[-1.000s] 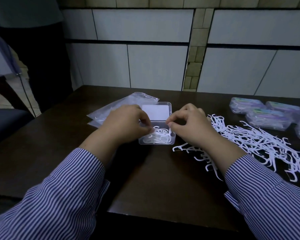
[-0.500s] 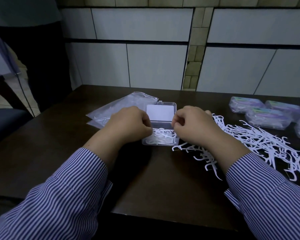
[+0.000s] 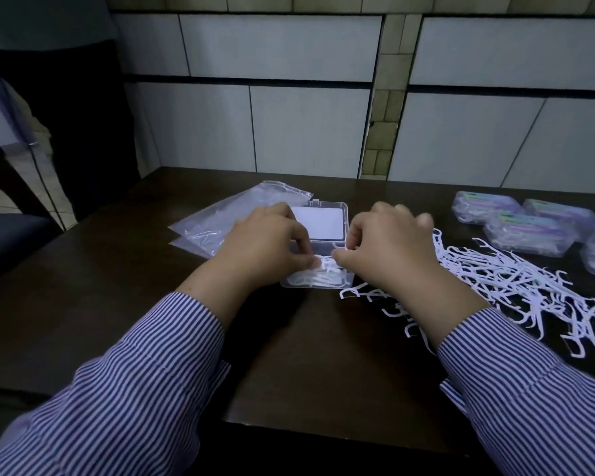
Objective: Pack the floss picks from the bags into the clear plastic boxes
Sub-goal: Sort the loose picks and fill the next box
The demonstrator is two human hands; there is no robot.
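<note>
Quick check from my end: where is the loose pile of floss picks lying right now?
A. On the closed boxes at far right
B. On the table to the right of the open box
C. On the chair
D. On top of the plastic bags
B: the loose floss picks are spread on the table to the right of the open clear box, beyond the right hand.

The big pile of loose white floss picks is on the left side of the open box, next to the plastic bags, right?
Not quite. The loose floss picks lie on the right side of the open box, toward the closed boxes. The plastic bags are the things on the box's left. The head view shows this.
</note>
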